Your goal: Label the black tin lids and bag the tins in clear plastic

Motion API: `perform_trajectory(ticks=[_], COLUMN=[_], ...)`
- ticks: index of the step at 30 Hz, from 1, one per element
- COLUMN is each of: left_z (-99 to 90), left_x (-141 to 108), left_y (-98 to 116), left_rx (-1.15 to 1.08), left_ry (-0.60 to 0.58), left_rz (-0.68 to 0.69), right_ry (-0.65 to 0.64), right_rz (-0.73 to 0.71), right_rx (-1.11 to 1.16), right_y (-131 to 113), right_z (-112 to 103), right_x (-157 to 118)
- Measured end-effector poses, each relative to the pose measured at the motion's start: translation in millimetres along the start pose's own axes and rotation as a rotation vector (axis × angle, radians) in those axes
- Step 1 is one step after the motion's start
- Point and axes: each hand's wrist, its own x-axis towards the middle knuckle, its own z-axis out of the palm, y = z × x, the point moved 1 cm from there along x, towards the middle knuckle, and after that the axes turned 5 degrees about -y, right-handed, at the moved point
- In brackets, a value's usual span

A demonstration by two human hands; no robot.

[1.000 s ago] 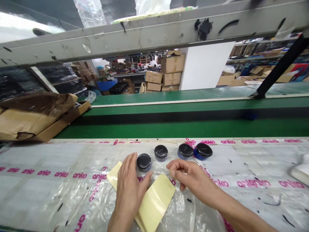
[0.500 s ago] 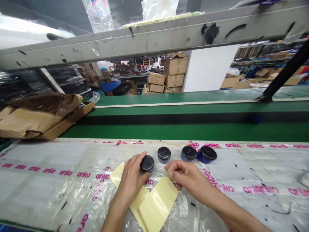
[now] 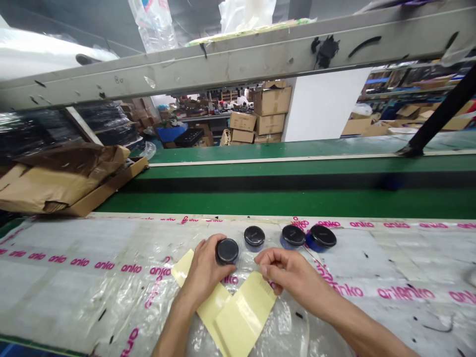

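Observation:
My left hand is wrapped round the side of a small round jar with a black lid, which stands on the plastic-covered table. My right hand is closed in a pinch just right of that jar; whatever sits between its fingertips is too small to make out. Pale yellow sheets lie overlapping below and between my hands, one partly under my left hand and wrist. Three similar black-lidded jars with bluish sides form a row behind my right hand: one jar, a middle jar and a right-hand jar nearly touching it.
Clear plastic with pink lettering covers the table. Beyond it runs a green conveyor belt. An open cardboard box with brown paper stands at the left. A grey beam crosses overhead, and a black post rises at the right.
The camera view has shifted very slightly. Both hands keep nearly the same pose, and the jars and yellow sheets stay where they were.

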Motion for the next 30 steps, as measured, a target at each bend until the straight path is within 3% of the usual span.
perform_trajectory(ticks=[8, 15, 30], left_z=[4.6, 10.8, 12.5], left_x=[-17, -27, -30], left_y=[30, 40, 45], left_rx=[-0.085, -0.059, 0.008], left_ry=[0.237, 0.264, 0.276], left_rz=[-0.021, 0.081, 0.138], right_ry=[0.021, -0.030, -0.046], right_rz=[-0.089, -0.127, -0.229], right_rx=[-0.076, -0.156, -0.238], right_y=[-24, -41, -36], right_z=[13, 16, 15], right_x=[4, 11, 18])
